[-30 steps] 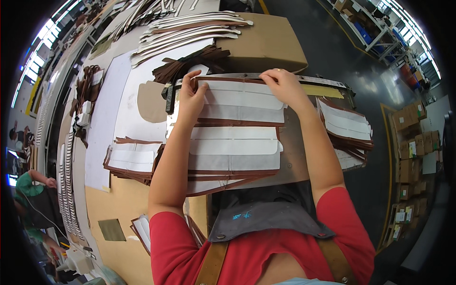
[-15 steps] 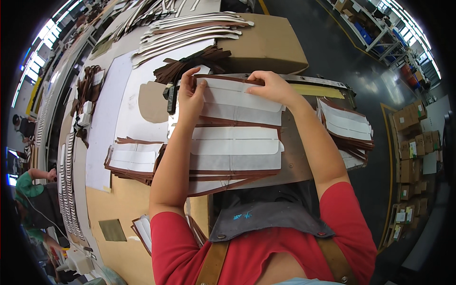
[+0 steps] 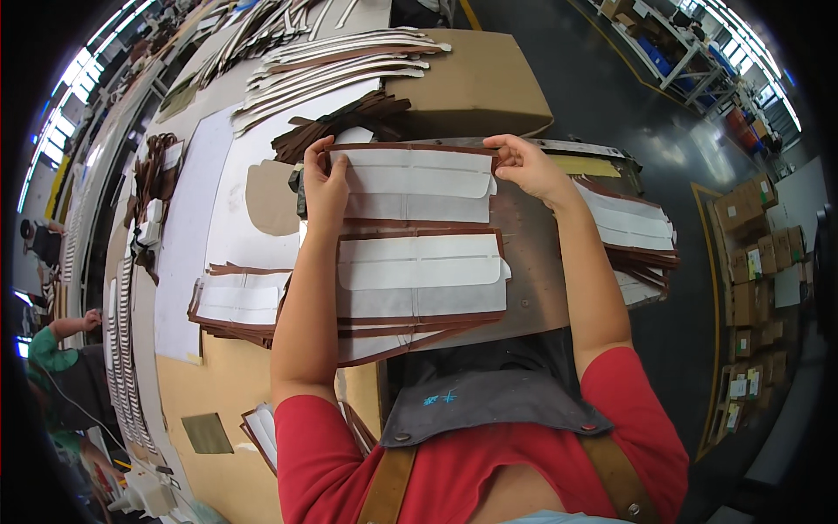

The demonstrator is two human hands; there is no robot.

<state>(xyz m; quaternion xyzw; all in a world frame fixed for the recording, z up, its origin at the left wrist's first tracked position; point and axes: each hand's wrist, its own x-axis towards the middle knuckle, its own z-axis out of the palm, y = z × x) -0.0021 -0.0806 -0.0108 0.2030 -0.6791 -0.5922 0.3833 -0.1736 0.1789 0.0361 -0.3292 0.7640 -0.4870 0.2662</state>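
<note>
A flat brown panel with white backing [image 3: 415, 183] is stretched between my two hands at the far side of the metal work surface. My left hand [image 3: 326, 182] pinches its upper left corner, thumb on the white face. At the upper right corner, my right hand [image 3: 534, 170] has thumb and fingers closed on the brown edge. Just nearer to me lies a stack of similar brown panels [image 3: 423, 271], white sides up, their lower layers fanned out unevenly.
More panel stacks sit at left [image 3: 240, 297] and right [image 3: 620, 218]. Beyond are a bundle of dark brown strips [image 3: 336, 122], pale strips [image 3: 340, 65] and a cardboard box [image 3: 476, 83]. A co-worker's arm [image 3: 74, 326] shows at far left. Cartons [image 3: 751, 288] stand at right.
My right hand has slid rightward from the panel's upper edge to its right corner. The panel now lies straighter, with its white face more fully exposed. My left hand keeps its corner.
</note>
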